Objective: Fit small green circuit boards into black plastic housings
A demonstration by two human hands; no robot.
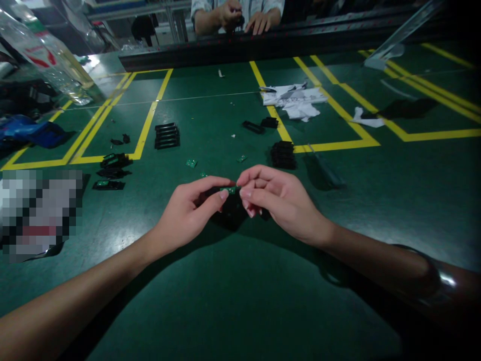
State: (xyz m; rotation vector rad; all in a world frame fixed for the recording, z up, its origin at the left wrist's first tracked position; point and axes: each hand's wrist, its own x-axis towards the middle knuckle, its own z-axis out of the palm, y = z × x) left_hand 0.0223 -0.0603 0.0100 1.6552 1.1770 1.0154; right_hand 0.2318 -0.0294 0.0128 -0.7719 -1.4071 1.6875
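Now | left hand [188,210], right hand [280,198]: fingers pinch one green chip [230,190] | three loose chips [191,163]

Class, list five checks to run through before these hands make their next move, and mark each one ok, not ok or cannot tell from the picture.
1. Green chip pinched between left hand and right hand: ok.
2. Black part right under the chip: ok.
3. Chip seated in black part: cannot tell, hidden.
4. Spare chips on the table nearby: ok.
5. Co-worker's hands far across the table: ok.
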